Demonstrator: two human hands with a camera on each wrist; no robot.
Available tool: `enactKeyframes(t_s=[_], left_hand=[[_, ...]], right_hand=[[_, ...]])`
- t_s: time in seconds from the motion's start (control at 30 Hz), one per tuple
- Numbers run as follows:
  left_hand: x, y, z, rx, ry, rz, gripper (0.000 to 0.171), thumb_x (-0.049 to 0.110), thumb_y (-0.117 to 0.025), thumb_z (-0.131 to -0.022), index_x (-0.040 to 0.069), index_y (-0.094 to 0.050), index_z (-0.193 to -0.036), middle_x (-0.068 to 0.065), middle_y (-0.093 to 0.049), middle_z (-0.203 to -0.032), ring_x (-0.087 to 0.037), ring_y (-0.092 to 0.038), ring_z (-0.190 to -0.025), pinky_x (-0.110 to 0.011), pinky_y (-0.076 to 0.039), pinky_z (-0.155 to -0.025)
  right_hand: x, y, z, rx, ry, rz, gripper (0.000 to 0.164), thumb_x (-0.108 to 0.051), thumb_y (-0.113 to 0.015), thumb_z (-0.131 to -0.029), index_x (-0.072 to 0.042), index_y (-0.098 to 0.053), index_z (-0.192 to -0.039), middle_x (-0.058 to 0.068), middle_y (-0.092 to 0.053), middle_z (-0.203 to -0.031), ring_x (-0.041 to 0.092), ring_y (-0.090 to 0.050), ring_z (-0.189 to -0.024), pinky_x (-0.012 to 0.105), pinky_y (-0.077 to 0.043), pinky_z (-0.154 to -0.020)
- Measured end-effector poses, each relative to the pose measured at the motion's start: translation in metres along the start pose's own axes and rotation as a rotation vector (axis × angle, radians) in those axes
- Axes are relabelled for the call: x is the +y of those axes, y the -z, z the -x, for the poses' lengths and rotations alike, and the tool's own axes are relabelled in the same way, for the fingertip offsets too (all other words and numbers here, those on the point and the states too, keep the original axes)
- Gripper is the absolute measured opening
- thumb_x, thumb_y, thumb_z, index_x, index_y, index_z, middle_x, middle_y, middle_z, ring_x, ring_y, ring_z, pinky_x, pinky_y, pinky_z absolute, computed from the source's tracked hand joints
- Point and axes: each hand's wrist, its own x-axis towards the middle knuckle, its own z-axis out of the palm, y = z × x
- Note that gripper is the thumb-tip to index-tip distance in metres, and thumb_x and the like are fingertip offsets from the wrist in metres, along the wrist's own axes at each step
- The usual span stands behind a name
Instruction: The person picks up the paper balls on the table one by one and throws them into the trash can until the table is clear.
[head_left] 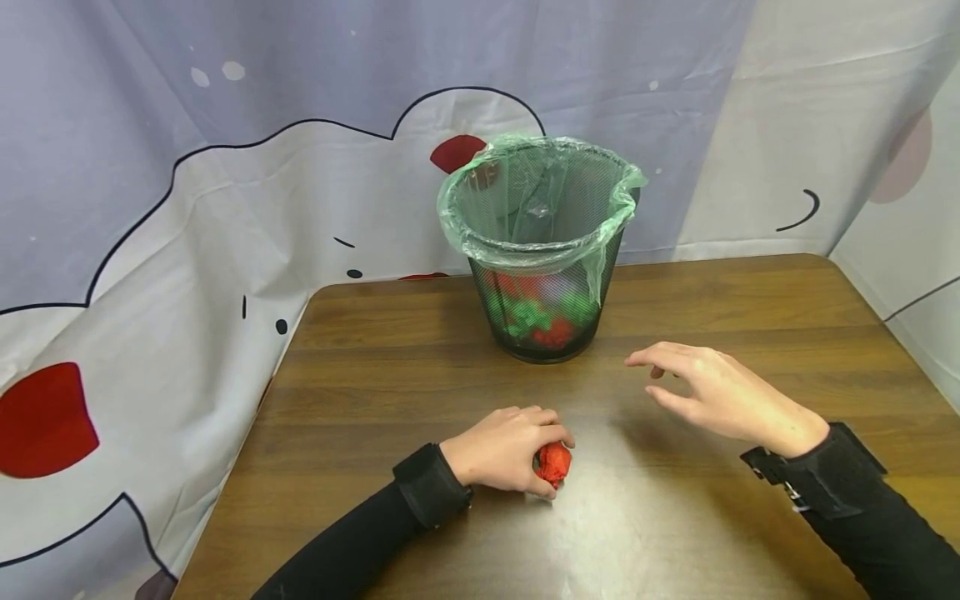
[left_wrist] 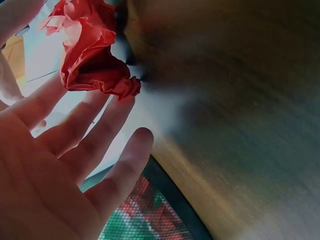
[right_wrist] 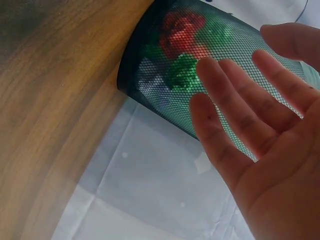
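Observation:
My left hand (head_left: 506, 450) is low over the table, its fingers and thumb curved around a crumpled red paper ball (head_left: 554, 463). In the left wrist view the paper ball (left_wrist: 92, 52) lies against the fingertips, with the thumb partly in sight at the top left corner. My right hand (head_left: 716, 392) hovers above the table at the right, holding nothing, its fingers loosely extended. Behind both hands stands a black mesh wastebasket (head_left: 543, 342) lined with a green plastic bag (head_left: 525, 257). Red, green and pale crumpled paper (head_left: 528, 312) shows through its mesh.
The brown wooden table (head_left: 360, 383) has rounded back corners. A printed cloth (head_left: 225, 208) hangs behind it and along its sides, close behind the wastebasket.

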Motion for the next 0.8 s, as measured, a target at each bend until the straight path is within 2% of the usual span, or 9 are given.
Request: enactKeyframes(t_s=[0.23, 0.6, 0.7, 0.8], left_hand=[[-0.0007, -0.0028, -0.0015, -0.021, 0.008, -0.010, 0.045, 0.041, -0.084, -0.073, 0.032, -0.067, -0.114, 0.015, -0.057, -0.102, -0.001, -0.053, -0.091, -0.019, -0.044, -0.072], [-0.0033, -0.0028, -0.0002, -0.016, 0.041, 0.028, 0.034, 0.028, -0.077, -0.077, 0.030, -0.067, -0.109, 0.014, -0.055, -0.099, -0.001, -0.052, -0.082, -0.018, -0.042, -0.063], [-0.0054, -0.0003, 0.0018, 0.017, 0.044, 0.057, 0.036, 0.028, -0.075, -0.079, 0.027, -0.067, -0.114, 0.012, -0.055, -0.101, -0.003, -0.052, -0.081, -0.017, -0.042, -0.064], [-0.0084, 0.0051, 0.0028, 0.098, 0.022, 0.076, 0.037, 0.028, -0.073, -0.080, 0.023, -0.067, -0.117, 0.010, -0.055, -0.102, -0.004, -0.052, -0.083, -0.016, -0.042, -0.068]], right_hand=[[0.0006, -0.0024, 0.0010, -0.019, -0.010, -0.012, 0.039, -0.013, -0.072, -0.090, -0.019, -0.065, -0.128, -0.009, -0.068, -0.120, 0.006, -0.065, -0.095, 0.035, -0.054, -0.081], [0.0018, -0.0070, 0.0030, -0.045, -0.031, -0.027, 0.039, -0.016, -0.072, -0.090, -0.019, -0.065, -0.129, -0.007, -0.068, -0.121, 0.006, -0.065, -0.095, 0.035, -0.054, -0.080], [0.0015, -0.0079, 0.0043, -0.049, -0.042, -0.028, 0.039, -0.017, -0.073, -0.090, -0.018, -0.065, -0.129, -0.005, -0.069, -0.121, 0.006, -0.065, -0.095, 0.035, -0.054, -0.080], [0.0013, -0.0091, 0.0055, -0.050, -0.049, -0.027, 0.040, -0.017, -0.073, -0.090, -0.018, -0.065, -0.129, -0.005, -0.068, -0.121, 0.006, -0.065, -0.095, 0.036, -0.054, -0.080]])
